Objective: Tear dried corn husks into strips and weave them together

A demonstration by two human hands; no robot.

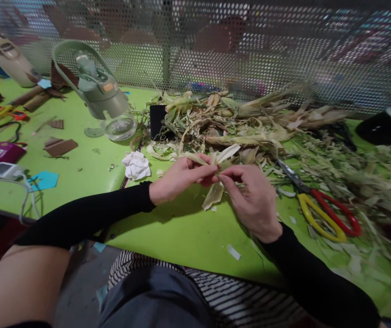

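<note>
Both hands meet over the green table point(175, 228), fingers pinched close together. My left hand point(185, 175) is closed on pale corn husk strips point(228, 154), which fan out above and below the fingers. My right hand point(252, 196) pinches at the same husk from the other side; its thumb and forefinger touch the piece near the left fingertips. A flat husk end point(213, 196) hangs below the hands. Behind them lies a heap of dried corn husks point(216, 118). To the right, scissors point(318, 205) with a yellow and a red handle lie among the scraps.
A water bottle point(103, 91) stands at the back left, beside a dark phone-like slab point(157, 120). Crumpled white tissue point(136, 165) lies near my left wrist. A purple device point(0, 157) with a cable sits far left. A perforated metal screen point(195, 50) borders the back.
</note>
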